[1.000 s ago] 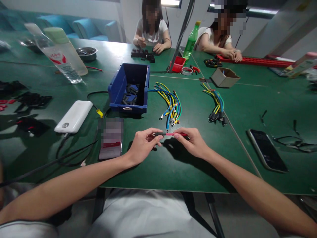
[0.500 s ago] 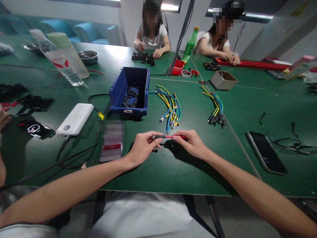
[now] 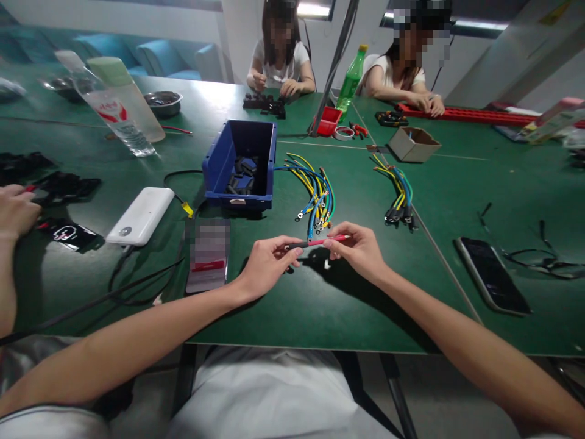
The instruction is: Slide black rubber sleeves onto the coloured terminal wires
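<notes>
A short red wire (image 3: pixel 316 242) with a black sleeve (image 3: pixel 299 246) at its left end is held level above the green table. My left hand (image 3: pixel 262 268) pinches the sleeved end between thumb and fingers; the tip there is mostly hidden. Further right, the thumb and fingers of my right hand (image 3: pixel 360 250) grip the red part, whose end pokes out past the fingertips. Just beyond my hands lies a loose bundle of yellow, blue and green wires (image 3: pixel 315 189) with ring terminals. A second wire bundle (image 3: pixel 400 189), with black sleeves on its ends, rests further right.
A blue bin (image 3: pixel 214 164) holding black sleeves stands beyond my left hand. Nearby are a phone (image 3: pixel 208 259), a white power bank (image 3: pixel 141 216) and cables. At right lie another phone (image 3: pixel 492 274) and glasses (image 3: pixel 543 265). A co-worker's hand (image 3: pixel 18 210) is at far left; two people sit opposite.
My right hand has shifted slightly up and right, tilting the wire's right end upward. The ring terminal at the left end no longer shows clearly. At far left, a co-worker's hand has moved further into view.
</notes>
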Demonstrator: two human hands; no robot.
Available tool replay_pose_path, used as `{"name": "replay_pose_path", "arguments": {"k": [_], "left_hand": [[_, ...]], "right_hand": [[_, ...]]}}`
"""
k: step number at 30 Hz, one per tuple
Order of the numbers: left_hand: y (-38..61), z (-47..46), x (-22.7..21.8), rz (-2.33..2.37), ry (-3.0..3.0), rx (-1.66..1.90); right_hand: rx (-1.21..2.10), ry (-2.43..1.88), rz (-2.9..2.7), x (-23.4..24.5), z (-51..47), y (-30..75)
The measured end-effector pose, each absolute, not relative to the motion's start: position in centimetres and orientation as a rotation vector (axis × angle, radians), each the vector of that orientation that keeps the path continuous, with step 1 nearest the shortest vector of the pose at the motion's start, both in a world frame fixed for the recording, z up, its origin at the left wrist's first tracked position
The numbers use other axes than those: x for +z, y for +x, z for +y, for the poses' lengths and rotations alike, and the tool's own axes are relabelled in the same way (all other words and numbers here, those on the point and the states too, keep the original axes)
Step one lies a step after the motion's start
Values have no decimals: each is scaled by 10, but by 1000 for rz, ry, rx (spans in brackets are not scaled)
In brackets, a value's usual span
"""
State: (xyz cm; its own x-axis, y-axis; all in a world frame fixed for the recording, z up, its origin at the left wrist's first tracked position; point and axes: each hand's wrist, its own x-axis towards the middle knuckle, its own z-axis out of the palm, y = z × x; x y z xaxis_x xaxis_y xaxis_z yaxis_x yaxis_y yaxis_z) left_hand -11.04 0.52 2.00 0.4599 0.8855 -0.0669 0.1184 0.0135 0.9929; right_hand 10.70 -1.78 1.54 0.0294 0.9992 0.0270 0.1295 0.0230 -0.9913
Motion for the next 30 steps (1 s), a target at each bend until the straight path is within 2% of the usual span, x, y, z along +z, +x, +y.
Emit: {"name": "replay_pose_path", "arguments": {"k": [11,18,26,30], "left_hand": [[-115,7,18,873,1483,717],[-114,7,16,886,1500,699],[-114,4,17,899,1537,691],[-113,3,18,890,1525,668]], "right_hand": [[1248,-1158,-999,20,-14,110],[1190,-1133,-985,16,-13,111],[926,-1179,-1218,24,-17,112],[924,-1154,-1189,26,-17,113]]}}
